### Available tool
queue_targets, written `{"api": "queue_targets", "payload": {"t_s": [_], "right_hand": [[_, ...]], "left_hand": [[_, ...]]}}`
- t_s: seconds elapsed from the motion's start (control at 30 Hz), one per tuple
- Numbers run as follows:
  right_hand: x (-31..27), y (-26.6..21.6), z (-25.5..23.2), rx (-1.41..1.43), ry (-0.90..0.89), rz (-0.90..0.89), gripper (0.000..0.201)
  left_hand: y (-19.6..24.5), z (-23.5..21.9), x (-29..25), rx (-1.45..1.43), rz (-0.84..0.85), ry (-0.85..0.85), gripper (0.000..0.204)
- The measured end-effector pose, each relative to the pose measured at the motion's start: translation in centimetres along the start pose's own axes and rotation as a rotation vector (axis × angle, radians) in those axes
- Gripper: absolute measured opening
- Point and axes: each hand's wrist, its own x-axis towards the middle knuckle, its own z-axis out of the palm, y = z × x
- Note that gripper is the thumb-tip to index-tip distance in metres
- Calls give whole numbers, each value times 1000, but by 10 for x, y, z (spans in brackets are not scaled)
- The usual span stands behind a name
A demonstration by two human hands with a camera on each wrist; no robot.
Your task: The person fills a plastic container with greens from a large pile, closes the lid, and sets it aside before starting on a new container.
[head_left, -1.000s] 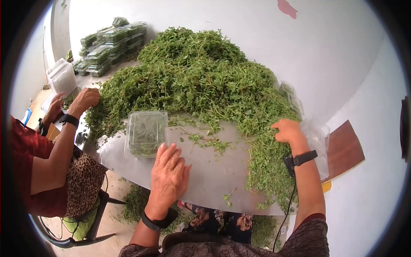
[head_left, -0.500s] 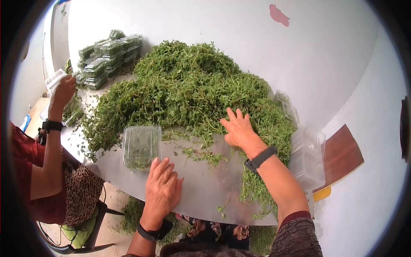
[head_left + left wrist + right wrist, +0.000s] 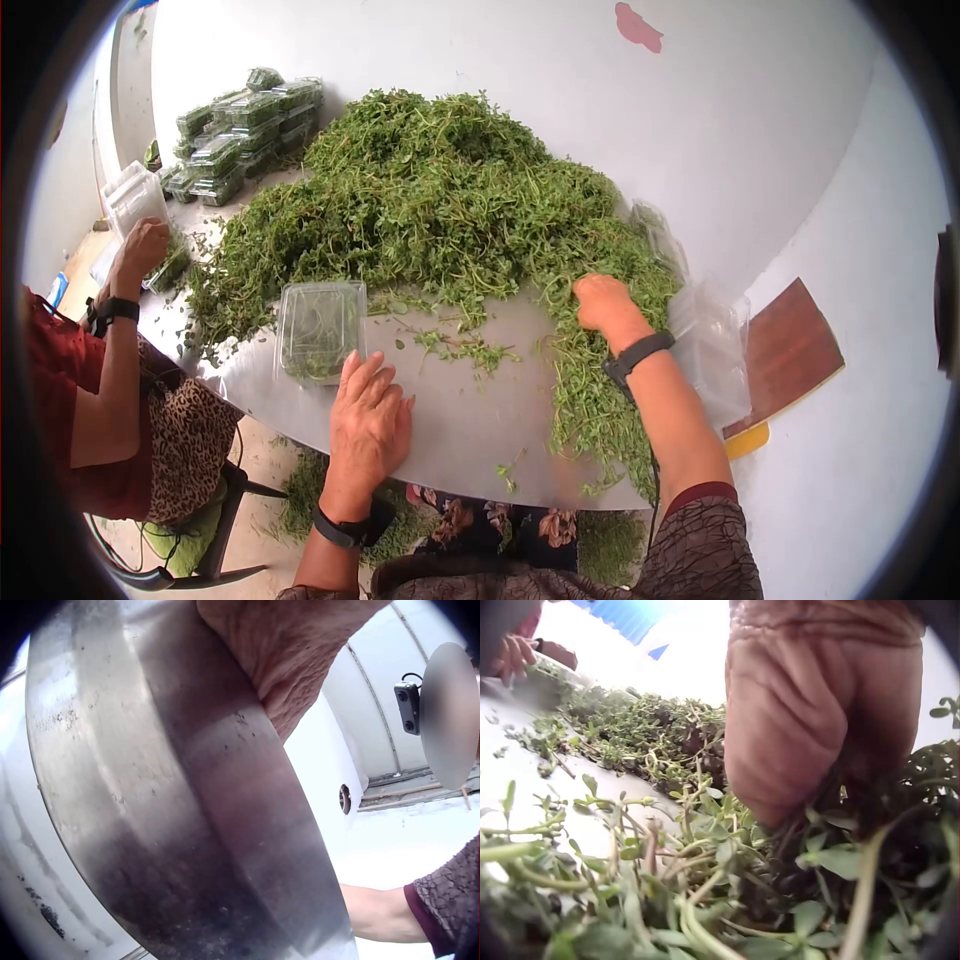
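Note:
A large heap of leafy green sprigs point(image 3: 430, 200) with fleshy stems covers the back and right of the metal table. My right hand point(image 3: 605, 303) is sunk into its right part, fingers curled down around some sprigs point(image 3: 832, 862); the leaves hide the fingertips in the right wrist view. My left hand point(image 3: 365, 420) lies near the front edge with fingers extended, their tips at the lower right corner of a clear plastic clamshell box point(image 3: 322, 325). Some greens show in that box. In the left wrist view the left palm point(image 3: 300, 660) is beside the metal table edge point(image 3: 225, 787).
Filled clamshell boxes point(image 3: 245, 130) are stacked at the back left. Clear plastic containers point(image 3: 710, 345) stand at the right edge beside a brown board point(image 3: 790, 350). Another person's hand point(image 3: 145, 245) works by a white container point(image 3: 133, 195) on the left. Loose sprigs point(image 3: 465, 348) lie mid-table.
My right hand went from the heap's right side to its middle with fingers spread, then back rightward, its fingers now curled into the greens. My left hand stays by the box.

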Motion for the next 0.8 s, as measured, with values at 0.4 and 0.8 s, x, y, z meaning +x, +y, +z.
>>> {"api": "queue_targets", "payload": {"t_s": [0.4, 0.8], "right_hand": [[-87, 50, -62, 612, 219, -44, 39], [-227, 115, -39, 521, 189, 230, 34]], "left_hand": [[-1, 5, -1, -13, 1, 37, 5], [0, 8, -2, 32, -20, 57, 3]]}}
